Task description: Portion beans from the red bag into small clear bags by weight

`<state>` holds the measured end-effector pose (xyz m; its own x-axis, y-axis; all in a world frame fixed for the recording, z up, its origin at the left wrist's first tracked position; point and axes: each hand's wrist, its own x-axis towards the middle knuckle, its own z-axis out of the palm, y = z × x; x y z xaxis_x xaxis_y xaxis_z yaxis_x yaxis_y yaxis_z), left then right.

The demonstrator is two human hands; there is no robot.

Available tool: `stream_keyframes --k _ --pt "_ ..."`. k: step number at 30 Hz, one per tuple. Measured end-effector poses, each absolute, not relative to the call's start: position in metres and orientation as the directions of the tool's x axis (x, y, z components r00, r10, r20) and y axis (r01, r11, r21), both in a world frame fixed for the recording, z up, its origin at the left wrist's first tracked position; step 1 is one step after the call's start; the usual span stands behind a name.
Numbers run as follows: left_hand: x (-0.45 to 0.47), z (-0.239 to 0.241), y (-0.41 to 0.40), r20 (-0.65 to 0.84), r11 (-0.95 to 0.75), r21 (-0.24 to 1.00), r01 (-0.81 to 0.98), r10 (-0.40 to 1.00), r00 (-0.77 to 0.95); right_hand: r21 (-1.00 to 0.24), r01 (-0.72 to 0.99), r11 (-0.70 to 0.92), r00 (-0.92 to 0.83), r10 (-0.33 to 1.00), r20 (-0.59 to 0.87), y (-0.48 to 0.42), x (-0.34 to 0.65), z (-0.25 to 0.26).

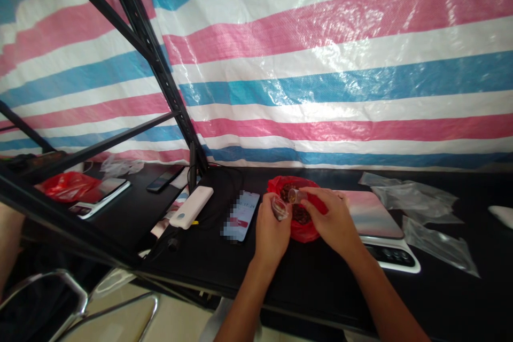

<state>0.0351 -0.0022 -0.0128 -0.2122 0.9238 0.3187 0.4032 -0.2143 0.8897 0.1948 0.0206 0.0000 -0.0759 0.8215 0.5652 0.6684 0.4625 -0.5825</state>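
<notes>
My left hand is closed around a small clear plastic bag, whose opening faces up between thumb and fingers. My right hand pinches a small clear cup, tilted on its side with its mouth toward the left. Both hands are over an opened red plastic bag on the black table. Many small brown pieces lie inside that bag, too small to name. The cup seems to have some brown pieces in it, but I cannot tell how many.
A white scale with a shiny plate stands to the right. Beyond it lie clear plastic bags. A lit phone and white power bank are to the left. A black metal frame crosses the left side.
</notes>
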Motion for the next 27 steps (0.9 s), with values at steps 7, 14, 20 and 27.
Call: stream_keyframes --k 7,14,20,27 --pt "0.032 -0.008 0.002 0.341 -0.240 0.928 0.283 0.854 -0.393 -0.504 0.702 0.503 -0.098 0.769 0.632 0.013 0.184 0.007" --pt "0.034 -0.012 -0.008 0.493 -0.350 0.839 0.417 0.814 -0.307 -0.624 0.481 0.615 -0.223 0.775 0.592 -0.009 0.157 0.020" --pt "0.042 0.001 -0.022 0.637 -0.504 0.657 0.561 0.769 -0.054 -0.784 0.291 0.548 0.124 0.791 0.599 0.001 0.174 0.023" --pt "0.039 0.003 -0.019 0.716 -0.573 0.568 0.591 0.698 -0.011 -0.932 0.255 0.259 0.555 0.750 0.360 0.017 0.272 0.016"
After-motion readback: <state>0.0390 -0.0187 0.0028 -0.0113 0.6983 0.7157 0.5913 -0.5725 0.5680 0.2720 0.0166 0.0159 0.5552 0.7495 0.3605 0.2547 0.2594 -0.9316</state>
